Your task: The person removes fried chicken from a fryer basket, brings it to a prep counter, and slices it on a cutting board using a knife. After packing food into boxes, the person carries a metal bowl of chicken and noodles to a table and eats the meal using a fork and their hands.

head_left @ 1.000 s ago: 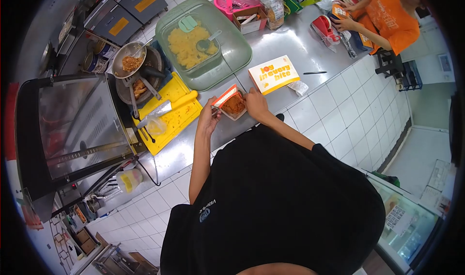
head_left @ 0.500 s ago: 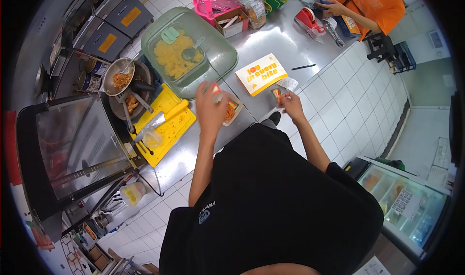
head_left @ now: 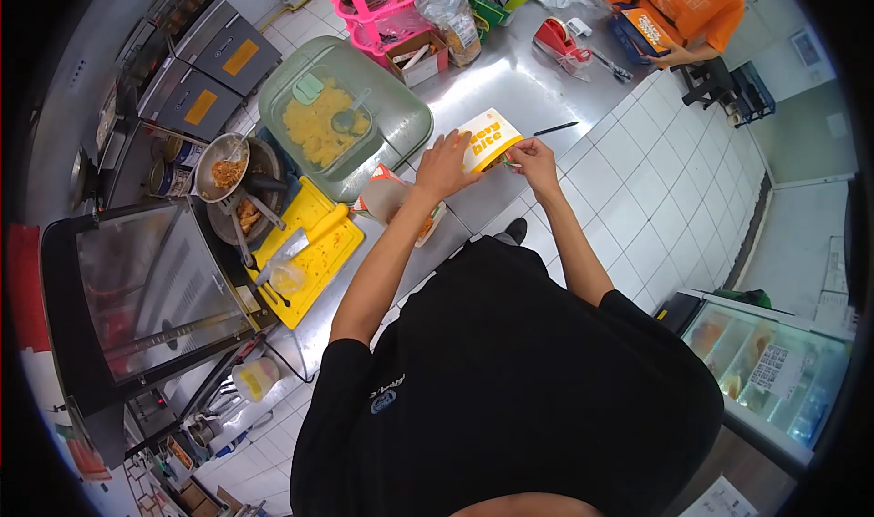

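Box (head_left: 491,138): printed card, flat-topped, white-yellow. Left hand (head_left: 442,167): fingers spread at left edge. Right hand (head_left: 535,164): fingers narrow at near right corner, grip unclear.

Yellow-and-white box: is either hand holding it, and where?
Yes, the left hand holds the box by its left side. The right hand is at its near right corner; whether its fingers grip the box or something small there cannot be told.
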A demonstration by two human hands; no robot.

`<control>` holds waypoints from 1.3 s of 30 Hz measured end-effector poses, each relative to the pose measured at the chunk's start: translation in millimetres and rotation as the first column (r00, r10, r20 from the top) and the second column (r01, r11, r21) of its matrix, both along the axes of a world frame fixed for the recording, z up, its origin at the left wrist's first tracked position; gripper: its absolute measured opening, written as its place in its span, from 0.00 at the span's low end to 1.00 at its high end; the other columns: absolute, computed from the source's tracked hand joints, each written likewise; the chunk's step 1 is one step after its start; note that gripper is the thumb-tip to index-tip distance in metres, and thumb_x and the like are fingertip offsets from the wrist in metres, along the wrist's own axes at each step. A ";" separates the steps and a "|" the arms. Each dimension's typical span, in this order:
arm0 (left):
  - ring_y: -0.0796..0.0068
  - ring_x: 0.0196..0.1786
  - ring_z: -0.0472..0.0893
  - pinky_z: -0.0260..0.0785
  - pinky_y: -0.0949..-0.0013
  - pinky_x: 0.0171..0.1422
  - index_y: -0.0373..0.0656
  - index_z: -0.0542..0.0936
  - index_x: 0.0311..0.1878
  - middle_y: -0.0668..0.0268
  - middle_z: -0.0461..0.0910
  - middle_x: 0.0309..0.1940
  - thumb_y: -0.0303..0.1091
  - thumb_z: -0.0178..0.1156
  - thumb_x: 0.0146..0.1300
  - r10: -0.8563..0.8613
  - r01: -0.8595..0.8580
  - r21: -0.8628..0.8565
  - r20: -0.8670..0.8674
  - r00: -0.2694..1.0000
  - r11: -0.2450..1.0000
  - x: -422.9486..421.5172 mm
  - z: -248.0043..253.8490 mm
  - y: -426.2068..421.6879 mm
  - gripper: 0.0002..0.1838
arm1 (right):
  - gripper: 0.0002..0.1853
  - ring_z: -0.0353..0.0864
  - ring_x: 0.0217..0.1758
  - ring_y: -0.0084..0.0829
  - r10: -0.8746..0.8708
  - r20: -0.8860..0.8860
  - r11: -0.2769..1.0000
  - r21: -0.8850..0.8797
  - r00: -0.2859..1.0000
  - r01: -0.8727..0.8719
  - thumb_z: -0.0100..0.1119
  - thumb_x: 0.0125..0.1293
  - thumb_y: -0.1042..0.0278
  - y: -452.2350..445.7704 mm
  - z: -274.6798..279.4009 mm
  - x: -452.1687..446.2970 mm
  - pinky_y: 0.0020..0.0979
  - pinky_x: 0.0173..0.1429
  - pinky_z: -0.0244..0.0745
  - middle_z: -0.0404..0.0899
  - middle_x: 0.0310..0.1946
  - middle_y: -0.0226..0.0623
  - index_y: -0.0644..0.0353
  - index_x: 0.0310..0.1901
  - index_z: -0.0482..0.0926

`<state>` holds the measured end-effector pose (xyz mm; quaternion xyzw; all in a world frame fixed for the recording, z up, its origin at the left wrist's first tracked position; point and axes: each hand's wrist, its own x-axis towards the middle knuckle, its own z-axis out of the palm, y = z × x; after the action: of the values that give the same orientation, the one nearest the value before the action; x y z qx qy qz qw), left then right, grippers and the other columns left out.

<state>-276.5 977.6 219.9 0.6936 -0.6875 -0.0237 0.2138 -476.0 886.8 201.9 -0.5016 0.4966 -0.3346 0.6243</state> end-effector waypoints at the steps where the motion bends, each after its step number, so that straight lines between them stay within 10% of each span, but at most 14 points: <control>1: 0.47 0.54 0.81 0.74 0.52 0.61 0.46 0.76 0.64 0.51 0.76 0.61 0.47 0.62 0.59 0.005 -0.004 0.012 -0.008 1.000 1.000 -1.9 -0.6 -0.6 0.30 | 0.08 0.81 0.34 0.20 0.005 0.020 1.000 -0.001 1.000 -0.005 0.66 0.65 0.69 -1.0 0.7 2.8 0.24 0.33 0.77 0.83 0.33 0.32 0.61 0.40 0.78; 5: 0.51 0.51 0.83 0.74 0.56 0.59 0.45 0.81 0.59 0.48 0.84 0.47 0.50 0.60 0.61 -0.073 0.082 0.030 -0.239 0.968 0.996 12.9 -2.9 -11.6 0.27 | 0.08 0.83 0.34 0.24 -0.026 -0.060 0.998 -0.050 0.998 0.023 0.65 0.64 0.69 -8.3 -13.0 -1.5 0.27 0.35 0.78 0.84 0.33 0.35 0.62 0.40 0.79; 7: 0.49 0.49 0.83 0.75 0.55 0.58 0.47 0.81 0.60 0.48 0.84 0.46 0.51 0.59 0.62 -0.001 0.073 0.214 -0.321 0.947 0.974 22.7 30.8 -16.1 0.27 | 0.07 0.84 0.33 0.35 -0.097 -0.336 0.863 -0.497 0.937 -0.089 0.65 0.63 0.70 -15.8 -21.8 -0.6 0.33 0.38 0.78 0.85 0.33 0.39 0.62 0.40 0.81; 9: 0.47 0.43 0.85 0.77 0.55 0.53 0.55 0.82 0.60 0.44 0.84 0.36 0.52 0.56 0.65 0.093 0.059 0.346 -0.405 0.910 0.936 30.5 41.8 -21.1 0.23 | 0.07 0.83 0.35 0.40 -0.080 -0.389 0.809 -0.563 0.918 -0.168 0.65 0.61 0.71 -22.8 -19.4 1.8 0.36 0.41 0.77 0.85 0.34 0.40 0.61 0.40 0.82; 16: 0.51 0.47 0.85 0.75 0.59 0.55 0.51 0.82 0.60 0.47 0.85 0.43 0.58 0.53 0.70 0.047 0.146 0.308 -0.543 0.838 0.940 48.1 34.1 -32.6 0.26 | 0.07 0.78 0.43 0.43 -0.065 -0.465 0.414 -0.817 0.883 -0.400 0.62 0.60 0.72 -38.6 -8.5 29.7 0.42 0.46 0.75 0.79 0.39 0.38 0.57 0.40 0.83; 23: 0.65 0.51 0.82 0.71 0.65 0.58 0.47 0.82 0.59 0.53 0.85 0.47 0.60 0.54 0.70 0.117 0.177 0.338 -0.692 0.712 0.924 62.9 27.7 -38.9 0.28 | 0.07 0.80 0.45 0.43 0.086 -0.551 0.515 -0.688 0.830 -0.511 0.61 0.62 0.70 -39.4 -5.6 62.1 0.41 0.48 0.76 0.78 0.40 0.39 0.55 0.42 0.84; 39: 0.65 0.50 0.84 0.74 0.65 0.57 0.47 0.82 0.59 0.55 0.86 0.47 0.60 0.56 0.69 0.122 0.139 0.320 -0.675 0.728 0.937 46.0 30.9 -29.0 0.28 | 0.07 0.82 0.42 0.40 -0.271 -0.799 0.351 -0.601 0.536 -0.718 0.58 0.60 0.66 -73.7 -37.0 54.1 0.41 0.45 0.73 0.81 0.40 0.40 0.56 0.33 0.85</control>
<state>-230.4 948.6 250.7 0.6588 -0.5475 -0.4002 0.3256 -421.9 813.1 164.9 -0.9173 0.3589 -0.1715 -0.0159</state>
